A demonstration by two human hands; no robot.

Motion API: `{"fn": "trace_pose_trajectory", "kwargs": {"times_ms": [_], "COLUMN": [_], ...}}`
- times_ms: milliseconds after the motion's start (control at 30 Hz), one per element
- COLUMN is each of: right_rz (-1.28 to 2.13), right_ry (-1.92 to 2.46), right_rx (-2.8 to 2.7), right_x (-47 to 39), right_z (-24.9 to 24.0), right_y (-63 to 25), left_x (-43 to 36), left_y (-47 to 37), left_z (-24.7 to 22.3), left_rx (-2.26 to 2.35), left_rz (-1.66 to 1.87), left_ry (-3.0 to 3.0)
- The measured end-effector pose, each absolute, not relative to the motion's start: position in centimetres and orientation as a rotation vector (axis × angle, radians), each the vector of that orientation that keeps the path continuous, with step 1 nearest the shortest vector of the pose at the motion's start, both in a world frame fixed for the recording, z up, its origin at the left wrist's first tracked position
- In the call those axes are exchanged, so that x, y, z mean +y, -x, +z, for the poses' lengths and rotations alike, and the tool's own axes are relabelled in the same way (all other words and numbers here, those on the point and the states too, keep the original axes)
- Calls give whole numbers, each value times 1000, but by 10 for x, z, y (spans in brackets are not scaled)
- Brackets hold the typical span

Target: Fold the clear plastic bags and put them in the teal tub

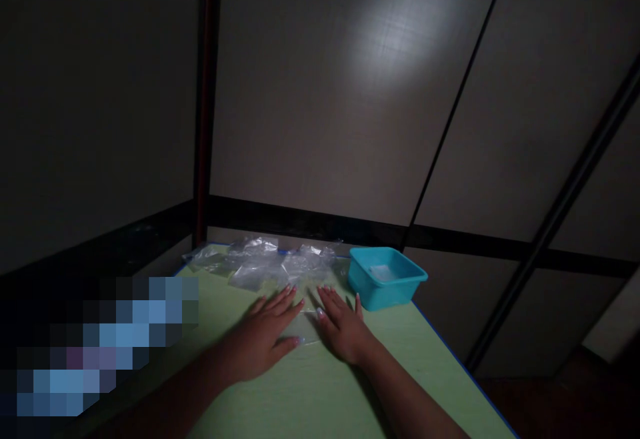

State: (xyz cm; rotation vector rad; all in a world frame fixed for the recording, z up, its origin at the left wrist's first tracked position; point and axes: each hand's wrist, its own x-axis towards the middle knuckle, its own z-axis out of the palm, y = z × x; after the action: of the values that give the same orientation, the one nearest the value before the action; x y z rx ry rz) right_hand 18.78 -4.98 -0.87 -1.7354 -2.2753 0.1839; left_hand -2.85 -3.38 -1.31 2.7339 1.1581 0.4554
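Between the left grip point(264, 344) and the right grip point(346, 329), both splayed with nothing grasped, a clear plastic sheet point(303, 328) is laid on the counter point(280, 405), seemingly being smoothed; crumpled plastic point(263, 272) is set beyond them, a turquoise basin point(393, 294) beyond the right.

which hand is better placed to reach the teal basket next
Probably the right hand: it lies nearer the teal basket, while the left hand is farther off, with a clear plastic piece showing between the hands.
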Motion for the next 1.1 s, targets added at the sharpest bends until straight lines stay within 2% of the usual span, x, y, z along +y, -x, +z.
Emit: {"fn": "trace_pose_trajectory", "kwargs": {"times_ms": [133, 300, 500, 733, 1100], "right_rz": [247, 272, 303, 235, 300], "right_ry": [1599, 1511, 1459, 1534, 1645], "right_rx": [-2202, -2233, -2362, -2456, -2505], "right_x": [-47, -45, -49, -47, -47], "right_z": [-6, -5, -4, -10, -9], "right_y": [-194, -198, -193, -187, -193], "left_x": [-32, -19, -17, -23, -21], "left_y": [29, 37, 33, 24, 31], "left_z": [-13, -21, -28, -32, -36], "left_rx": [976, 1159, 1217, 1055, 1274], "left_rz": [435, 579, 555, 454, 327], "left_ry": [-2781, -2752, -2766, -2755, -2638]}}
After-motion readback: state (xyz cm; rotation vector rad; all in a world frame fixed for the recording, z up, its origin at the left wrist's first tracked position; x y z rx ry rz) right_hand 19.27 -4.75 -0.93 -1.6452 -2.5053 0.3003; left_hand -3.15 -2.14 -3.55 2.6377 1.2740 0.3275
